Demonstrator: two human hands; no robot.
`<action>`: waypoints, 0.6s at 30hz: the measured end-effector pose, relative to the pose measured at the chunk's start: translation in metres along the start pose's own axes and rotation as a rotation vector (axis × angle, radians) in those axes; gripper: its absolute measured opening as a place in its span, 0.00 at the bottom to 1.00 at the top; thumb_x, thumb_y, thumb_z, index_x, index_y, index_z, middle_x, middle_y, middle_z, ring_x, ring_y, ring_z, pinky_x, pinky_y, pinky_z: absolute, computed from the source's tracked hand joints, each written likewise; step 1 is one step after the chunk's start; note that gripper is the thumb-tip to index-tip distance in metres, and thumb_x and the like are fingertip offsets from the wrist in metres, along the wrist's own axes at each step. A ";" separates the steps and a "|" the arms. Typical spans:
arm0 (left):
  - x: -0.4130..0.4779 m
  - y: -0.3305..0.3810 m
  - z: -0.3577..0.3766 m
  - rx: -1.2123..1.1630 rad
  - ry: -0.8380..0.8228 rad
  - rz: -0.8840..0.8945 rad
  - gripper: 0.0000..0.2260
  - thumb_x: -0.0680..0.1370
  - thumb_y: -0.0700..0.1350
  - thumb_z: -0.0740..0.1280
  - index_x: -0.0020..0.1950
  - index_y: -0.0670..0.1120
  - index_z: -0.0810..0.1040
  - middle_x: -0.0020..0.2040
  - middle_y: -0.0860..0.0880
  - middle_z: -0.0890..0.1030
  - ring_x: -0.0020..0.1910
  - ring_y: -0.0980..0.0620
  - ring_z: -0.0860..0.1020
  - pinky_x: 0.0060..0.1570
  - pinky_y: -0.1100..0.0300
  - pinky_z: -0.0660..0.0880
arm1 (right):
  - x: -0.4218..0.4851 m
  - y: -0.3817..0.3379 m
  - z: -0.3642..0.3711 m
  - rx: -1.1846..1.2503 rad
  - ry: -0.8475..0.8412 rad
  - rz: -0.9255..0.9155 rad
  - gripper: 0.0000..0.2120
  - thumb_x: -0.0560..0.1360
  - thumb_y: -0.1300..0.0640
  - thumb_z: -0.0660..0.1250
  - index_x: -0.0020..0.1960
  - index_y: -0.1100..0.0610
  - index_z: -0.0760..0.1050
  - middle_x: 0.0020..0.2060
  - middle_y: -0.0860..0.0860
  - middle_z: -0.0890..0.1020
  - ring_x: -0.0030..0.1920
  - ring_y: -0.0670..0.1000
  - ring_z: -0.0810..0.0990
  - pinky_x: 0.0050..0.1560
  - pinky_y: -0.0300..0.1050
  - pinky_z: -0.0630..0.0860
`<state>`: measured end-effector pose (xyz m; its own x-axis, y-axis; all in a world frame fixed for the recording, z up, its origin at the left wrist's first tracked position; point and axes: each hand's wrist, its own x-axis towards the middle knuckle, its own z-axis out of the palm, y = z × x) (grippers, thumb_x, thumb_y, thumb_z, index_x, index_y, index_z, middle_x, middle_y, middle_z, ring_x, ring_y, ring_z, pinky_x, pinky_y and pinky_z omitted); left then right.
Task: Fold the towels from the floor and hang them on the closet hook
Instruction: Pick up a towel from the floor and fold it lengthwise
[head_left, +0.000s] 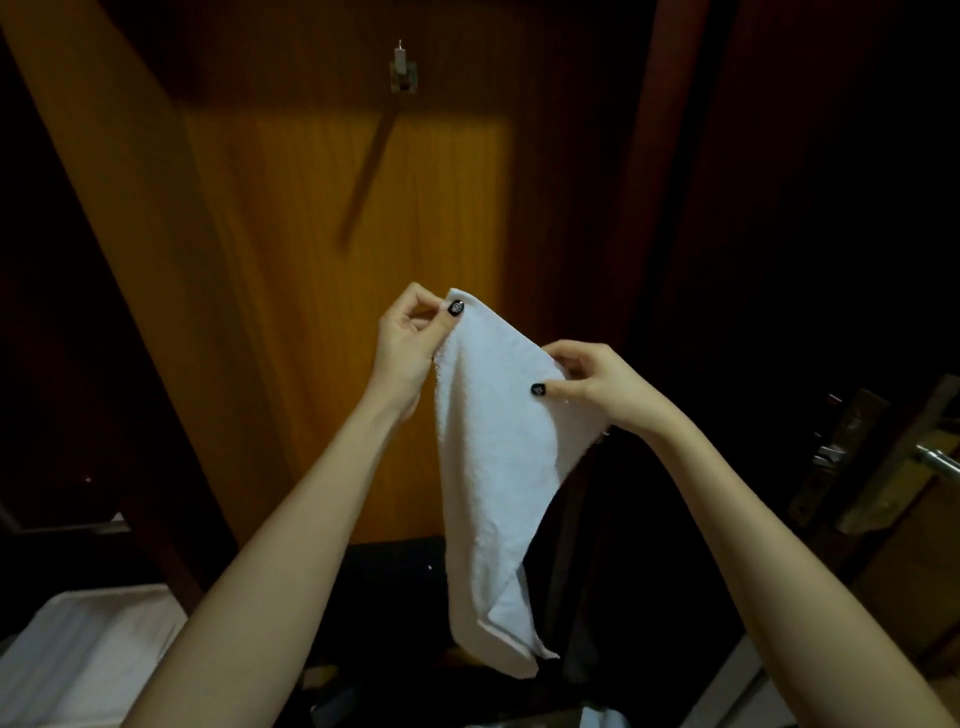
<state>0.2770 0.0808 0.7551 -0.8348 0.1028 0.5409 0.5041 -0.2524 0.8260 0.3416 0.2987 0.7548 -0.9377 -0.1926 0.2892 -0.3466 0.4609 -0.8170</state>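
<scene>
A white towel (488, 467) hangs in the air between both raised hands, in front of a wooden closet wall (322, 249). The left hand (410, 338) pinches its top corner between thumb and fingers. The right hand (592, 384), slightly lower, pinches the towel's right edge. The cloth droops below the hands in a long, narrowing fold. The hook (402, 70) sits on the wall well above the towel, bare.

Open air runs from the white terry towel (488, 467) up to the small metal hook (401, 67) high on the flat orange-brown wooden closet panel (291, 234). At the right, a dark wooden door (883, 519) with a silver lever handle (935, 460) juts in, and white striped bedding (88, 649) sits low on the left.
</scene>
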 end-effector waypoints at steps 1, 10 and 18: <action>0.002 0.001 -0.001 -0.003 0.019 0.005 0.11 0.77 0.41 0.69 0.37 0.52 0.74 0.31 0.53 0.78 0.30 0.58 0.72 0.29 0.63 0.65 | -0.002 0.001 0.000 -0.028 -0.009 0.014 0.10 0.73 0.59 0.73 0.49 0.45 0.79 0.43 0.40 0.83 0.45 0.39 0.82 0.43 0.34 0.77; 0.011 0.008 -0.015 -0.006 0.148 0.023 0.11 0.79 0.39 0.66 0.38 0.45 0.68 0.26 0.54 0.77 0.24 0.61 0.71 0.25 0.68 0.66 | -0.019 0.012 -0.008 -0.100 0.127 0.004 0.25 0.75 0.62 0.69 0.62 0.36 0.73 0.51 0.41 0.81 0.50 0.40 0.81 0.48 0.36 0.78; 0.015 0.011 -0.033 0.049 0.231 0.024 0.12 0.78 0.42 0.68 0.38 0.47 0.68 0.24 0.55 0.76 0.22 0.59 0.68 0.24 0.68 0.63 | -0.024 0.006 -0.006 0.058 0.318 -0.250 0.19 0.74 0.71 0.68 0.54 0.48 0.82 0.51 0.43 0.84 0.56 0.45 0.82 0.53 0.38 0.79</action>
<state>0.2624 0.0481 0.7669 -0.8480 -0.1273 0.5145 0.5300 -0.2046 0.8229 0.3615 0.3114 0.7460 -0.7886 -0.0106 0.6149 -0.5714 0.3821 -0.7263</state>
